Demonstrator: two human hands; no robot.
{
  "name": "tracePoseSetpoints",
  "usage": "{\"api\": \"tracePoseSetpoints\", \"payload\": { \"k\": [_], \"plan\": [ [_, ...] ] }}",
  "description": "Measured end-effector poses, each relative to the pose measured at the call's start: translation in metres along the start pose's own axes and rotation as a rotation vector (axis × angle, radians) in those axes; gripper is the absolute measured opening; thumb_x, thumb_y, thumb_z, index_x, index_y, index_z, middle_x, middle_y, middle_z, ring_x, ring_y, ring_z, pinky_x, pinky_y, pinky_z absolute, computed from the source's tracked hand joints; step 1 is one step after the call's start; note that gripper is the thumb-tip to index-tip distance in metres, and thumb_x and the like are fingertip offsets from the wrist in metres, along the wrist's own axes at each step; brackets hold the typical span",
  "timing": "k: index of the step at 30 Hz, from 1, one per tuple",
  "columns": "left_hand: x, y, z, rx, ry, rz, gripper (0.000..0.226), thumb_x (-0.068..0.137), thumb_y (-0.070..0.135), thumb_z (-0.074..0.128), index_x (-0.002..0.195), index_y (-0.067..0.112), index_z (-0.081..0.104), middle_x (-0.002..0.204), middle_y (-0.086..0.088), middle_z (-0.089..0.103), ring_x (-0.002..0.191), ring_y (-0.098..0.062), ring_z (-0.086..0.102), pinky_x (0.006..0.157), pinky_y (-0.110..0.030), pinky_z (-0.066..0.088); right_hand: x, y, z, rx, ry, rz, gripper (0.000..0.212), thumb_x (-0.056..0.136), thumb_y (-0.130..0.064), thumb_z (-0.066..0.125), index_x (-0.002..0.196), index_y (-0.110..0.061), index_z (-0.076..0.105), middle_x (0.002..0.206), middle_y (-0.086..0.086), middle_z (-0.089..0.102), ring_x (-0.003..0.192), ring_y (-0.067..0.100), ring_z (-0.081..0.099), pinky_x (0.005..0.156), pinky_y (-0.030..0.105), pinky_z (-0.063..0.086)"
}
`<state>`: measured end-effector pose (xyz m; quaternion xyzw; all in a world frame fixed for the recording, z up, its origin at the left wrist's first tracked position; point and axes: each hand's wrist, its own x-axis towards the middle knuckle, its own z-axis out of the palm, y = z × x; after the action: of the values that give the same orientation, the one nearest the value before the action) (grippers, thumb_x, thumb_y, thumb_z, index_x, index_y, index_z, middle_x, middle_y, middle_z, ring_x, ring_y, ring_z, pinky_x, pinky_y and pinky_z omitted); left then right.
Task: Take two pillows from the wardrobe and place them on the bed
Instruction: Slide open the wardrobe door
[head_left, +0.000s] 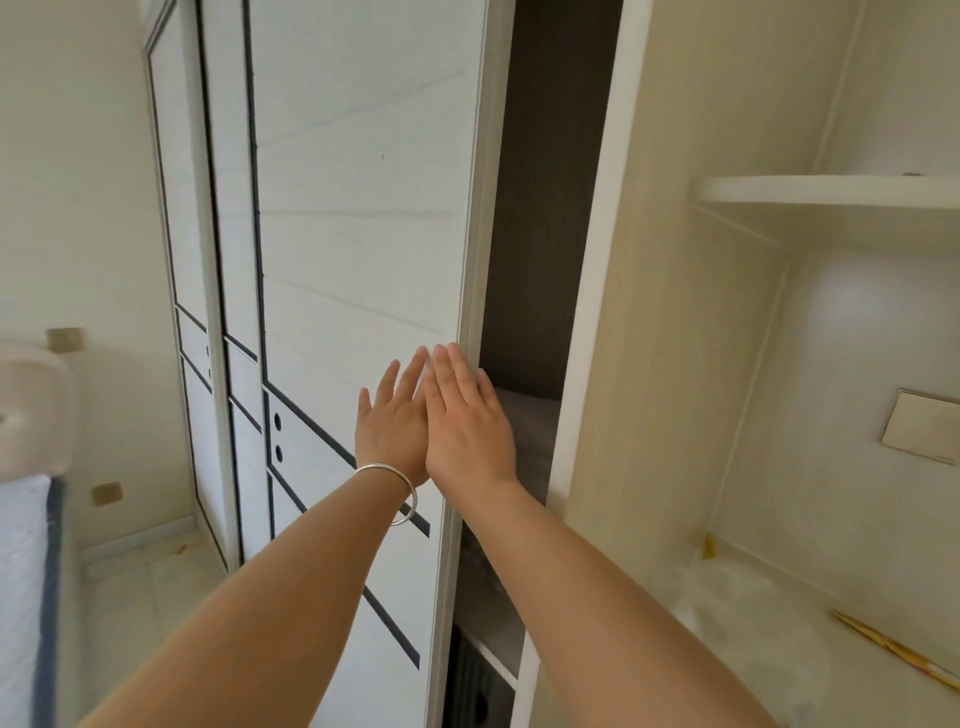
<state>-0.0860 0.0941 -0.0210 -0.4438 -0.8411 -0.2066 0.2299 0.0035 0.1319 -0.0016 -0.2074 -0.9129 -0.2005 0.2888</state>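
1. Both palms lie flat and open, gripping nothing: left hand (392, 431) and right hand (467, 431) press the sliding door (358, 234) at its right edge.
2. Just right of the fingers, the narrow wardrobe gap (535, 260) shows grey folded fabric (524, 421), possibly a pillow; the right hand is nearer.
3. Bed (26, 545) sits far left.

We couldn't make out much inside the dark wardrobe gap (524, 260), just a blurry grey soft thing (524, 421); the white quilted bed (21, 571) was cut off left.
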Motion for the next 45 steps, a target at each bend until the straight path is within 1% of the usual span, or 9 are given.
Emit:
{"api": "tracePoseSetpoints", "payload": {
  "k": [3,8,12,17,23,29,35,41,45],
  "plan": [
    [0.017,-0.024,0.007,0.033,0.008,0.013,0.073,0.095,0.047,0.036,0.149,0.028,-0.008,0.160,0.003,-0.012,0.146,-0.022,-0.010,0.118,-0.049,0.012,0.017,-0.010,0.019,0.297,0.163,0.027,0.059,0.098,-0.013,0.041,0.152,-0.015,0.015,0.162,0.005,0.006,0.149,0.024,0.001,0.119,0.038,0.011],
    [0.049,-0.063,0.018,0.011,0.036,0.057,0.074,0.095,0.050,0.030,0.146,0.029,-0.019,0.159,0.003,-0.015,0.146,-0.021,-0.011,0.118,-0.048,0.010,0.066,-0.040,0.040,0.824,0.280,0.469,0.061,0.100,-0.025,0.042,0.152,-0.016,0.013,0.160,0.001,0.016,0.145,0.018,0.020,0.113,0.030,0.027],
    [0.076,-0.098,0.033,-0.016,0.058,0.074,0.076,0.094,0.051,0.032,0.146,0.029,-0.019,0.159,0.002,-0.014,0.147,-0.020,-0.007,0.119,-0.046,0.009,0.113,-0.061,0.060,0.960,0.282,0.634,0.064,0.100,-0.034,0.040,0.152,-0.020,0.007,0.157,0.003,0.024,0.141,0.022,0.031,0.104,0.033,0.038],
    [0.107,-0.138,0.056,-0.122,0.083,0.109,0.076,0.093,0.048,0.036,0.148,0.026,-0.012,0.160,0.000,-0.010,0.147,-0.017,-0.001,0.119,-0.043,0.011,0.163,-0.082,0.093,1.062,0.319,0.747,0.057,0.100,-0.033,0.038,0.150,-0.019,0.017,0.155,0.002,0.031,0.138,0.021,0.037,0.104,0.030,0.035],
    [0.139,-0.189,0.079,-0.154,0.080,0.149,0.078,0.090,0.048,0.038,0.150,0.024,-0.006,0.160,-0.001,-0.008,0.147,-0.015,0.005,0.117,-0.042,0.019,0.205,-0.105,0.136,1.096,0.287,0.780,0.055,0.099,-0.036,0.041,0.145,-0.012,0.026,0.149,0.008,0.041,0.133,0.026,0.044,0.102,0.034,0.039],
    [0.174,-0.230,0.103,-0.105,0.093,0.146,0.084,0.075,0.055,0.003,0.151,0.020,-0.001,0.161,-0.001,-0.006,0.147,-0.014,-0.002,0.114,-0.040,0.027,0.247,-0.122,0.171,1.092,0.296,0.728,0.054,0.098,-0.038,0.043,0.143,-0.010,0.029,0.142,0.011,0.048,0.126,0.029,0.051,0.097,0.036,0.044],
    [0.198,-0.264,0.112,-0.175,0.158,0.111,0.073,0.092,0.035,0.040,0.150,0.022,-0.003,0.161,0.000,-0.004,0.143,-0.014,0.023,0.106,-0.030,0.037,0.287,-0.139,0.204,1.084,0.316,0.664,0.056,0.098,-0.038,0.044,0.142,-0.006,0.030,0.140,0.013,0.049,0.124,0.031,0.051,0.097,0.038,0.045],
    [0.221,-0.295,0.119,-0.105,0.151,0.021,0.072,0.092,0.031,0.041,0.150,0.023,0.000,0.160,0.004,0.003,0.110,-0.019,0.059,0.070,-0.020,0.036,0.325,-0.154,0.235,1.093,0.332,0.613,0.054,0.097,-0.036,0.045,0.138,-0.003,0.032,0.132,0.017,0.053,0.116,0.034,0.054,0.092,0.040,0.046],
    [0.235,-0.311,0.120,-0.112,0.150,0.008,0.071,0.092,0.027,0.042,0.150,0.020,0.002,0.160,0.003,0.004,0.112,-0.021,0.057,0.070,-0.020,0.033,0.346,-0.165,0.250,1.115,0.341,0.588,0.055,0.097,-0.037,0.046,0.139,-0.005,0.031,0.134,0.017,0.052,0.118,0.035,0.054,0.094,0.044,0.047]
  ]
}}
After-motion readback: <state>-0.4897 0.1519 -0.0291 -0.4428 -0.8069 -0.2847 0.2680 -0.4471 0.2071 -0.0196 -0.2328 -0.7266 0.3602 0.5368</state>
